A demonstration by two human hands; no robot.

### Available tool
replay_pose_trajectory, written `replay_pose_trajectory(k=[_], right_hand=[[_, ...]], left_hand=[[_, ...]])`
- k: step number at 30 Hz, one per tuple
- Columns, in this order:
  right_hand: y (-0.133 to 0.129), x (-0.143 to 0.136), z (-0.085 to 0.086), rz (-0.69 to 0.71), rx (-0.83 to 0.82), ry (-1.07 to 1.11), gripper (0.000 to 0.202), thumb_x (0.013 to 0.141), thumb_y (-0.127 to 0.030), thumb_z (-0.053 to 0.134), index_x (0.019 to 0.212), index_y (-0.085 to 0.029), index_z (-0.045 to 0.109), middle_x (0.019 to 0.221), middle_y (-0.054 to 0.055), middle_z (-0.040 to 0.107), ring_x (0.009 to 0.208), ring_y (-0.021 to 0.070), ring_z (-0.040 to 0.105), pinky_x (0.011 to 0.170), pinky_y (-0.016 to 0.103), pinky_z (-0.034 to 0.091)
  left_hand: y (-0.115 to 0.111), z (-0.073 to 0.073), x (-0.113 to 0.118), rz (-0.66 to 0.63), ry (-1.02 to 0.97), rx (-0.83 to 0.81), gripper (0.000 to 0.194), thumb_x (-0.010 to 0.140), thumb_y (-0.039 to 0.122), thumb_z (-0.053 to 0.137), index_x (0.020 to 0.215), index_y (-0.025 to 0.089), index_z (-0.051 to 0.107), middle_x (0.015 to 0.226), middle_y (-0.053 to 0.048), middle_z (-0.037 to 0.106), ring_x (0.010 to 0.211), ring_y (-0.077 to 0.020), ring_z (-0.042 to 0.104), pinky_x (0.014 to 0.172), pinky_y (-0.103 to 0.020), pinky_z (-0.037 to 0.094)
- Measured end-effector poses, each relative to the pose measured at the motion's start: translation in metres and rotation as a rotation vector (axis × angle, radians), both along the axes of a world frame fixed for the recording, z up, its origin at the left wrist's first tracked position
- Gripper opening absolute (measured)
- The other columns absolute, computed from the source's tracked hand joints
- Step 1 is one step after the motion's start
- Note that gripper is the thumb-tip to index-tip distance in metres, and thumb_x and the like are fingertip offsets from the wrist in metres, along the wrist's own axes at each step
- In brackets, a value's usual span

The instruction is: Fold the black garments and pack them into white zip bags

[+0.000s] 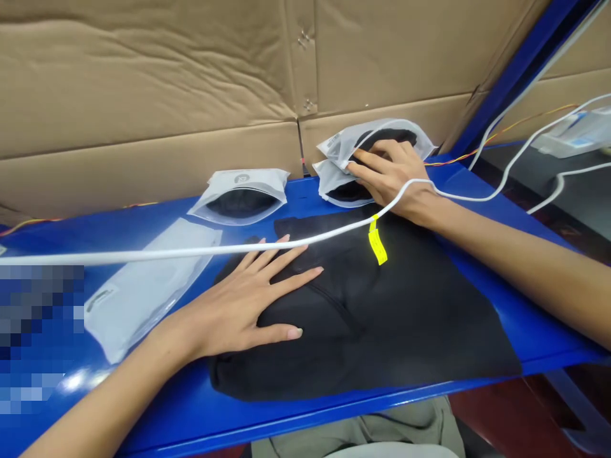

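A black garment point(410, 305) with a drawstring lies folded on the blue table, a yellow tag point(377, 245) on its upper part. My left hand point(252, 292) rests flat on the garment's left side, fingers spread and holding nothing. At the back, my right hand point(391, 172) reaches over two stacked frosted plastic bags with black cloth inside. Its spread fingers touch the upper bag point(346, 141); the thumb is hidden. Below it, the lower bag point(328, 184) gapes open. Another frosted bag point(229, 180) with black contents stands left of these, its mouth open towards me.
A flat frosted bag point(157, 273) lies left on the blue table point(191, 426). Across the view runs a white cable point(143, 256), in front of the garment. Cardboard sheets point(143, 76) line the back. A blue post point(510, 70) and more cables are at right.
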State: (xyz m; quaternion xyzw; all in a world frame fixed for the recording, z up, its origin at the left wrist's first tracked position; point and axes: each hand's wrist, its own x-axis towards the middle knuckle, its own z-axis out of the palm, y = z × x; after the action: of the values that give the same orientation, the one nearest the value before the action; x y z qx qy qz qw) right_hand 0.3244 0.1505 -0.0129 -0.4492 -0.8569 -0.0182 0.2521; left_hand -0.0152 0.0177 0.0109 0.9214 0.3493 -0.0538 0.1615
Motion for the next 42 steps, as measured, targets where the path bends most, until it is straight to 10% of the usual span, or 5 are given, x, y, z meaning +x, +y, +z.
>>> replay_pose_trajectory(k=[6,14,26,30,42], right_hand=[[0.001,0.007,-0.004,0.009,0.010,0.081,0.046,0.111,-0.053,0.033,0.144,-0.044,0.064,0.160,-0.010,0.059,0.150,0.0409,0.044,0.123,0.078,0.028],[0.008,0.014,-0.006,-0.074,0.206,-0.082,0.055,0.113,-0.026,0.031,0.167,-0.020,0.042,0.169,0.014,0.049,0.149,0.0406,0.048,0.120,0.069,0.036],[0.006,0.019,0.003,-0.070,0.268,-0.099,0.066,0.109,-0.056,0.056,0.163,-0.019,0.050,0.142,0.016,0.071,0.120,0.0385,0.063,0.105,0.056,0.048],[0.012,0.021,0.002,-0.057,0.275,-0.115,0.052,0.116,-0.045,0.035,0.160,-0.024,0.054,0.140,0.013,0.072,0.114,0.0333,0.064,0.104,0.055,0.049],[0.019,0.017,-0.014,-0.168,0.330,-0.166,0.052,0.110,-0.024,0.048,0.161,-0.017,0.048,0.141,0.022,0.067,0.131,0.0389,0.056,0.109,0.062,0.044]], left_hand=[[0.000,0.000,-0.001,-0.001,0.012,-0.001,0.082,0.100,0.076,0.055,0.170,0.048,0.023,0.185,-0.004,0.011,0.168,-0.0491,0.011,0.128,-0.081,0.017],[0.000,0.000,0.000,0.003,0.011,-0.015,0.081,0.101,0.076,0.054,0.171,0.048,0.024,0.185,-0.004,0.010,0.168,-0.0488,0.011,0.128,-0.081,0.016],[0.000,0.002,0.001,0.000,0.024,-0.019,0.080,0.101,0.076,0.052,0.171,0.047,0.023,0.185,-0.004,0.010,0.168,-0.0487,0.010,0.129,-0.081,0.015],[0.000,0.000,0.000,0.000,0.022,0.004,0.080,0.102,0.075,0.053,0.171,0.047,0.024,0.185,-0.004,0.011,0.168,-0.0476,0.011,0.130,-0.078,0.016],[-0.001,-0.002,-0.001,0.003,0.053,0.016,0.078,0.103,0.077,0.047,0.171,0.050,0.020,0.185,0.000,0.008,0.169,-0.0462,0.010,0.130,-0.077,0.017]])
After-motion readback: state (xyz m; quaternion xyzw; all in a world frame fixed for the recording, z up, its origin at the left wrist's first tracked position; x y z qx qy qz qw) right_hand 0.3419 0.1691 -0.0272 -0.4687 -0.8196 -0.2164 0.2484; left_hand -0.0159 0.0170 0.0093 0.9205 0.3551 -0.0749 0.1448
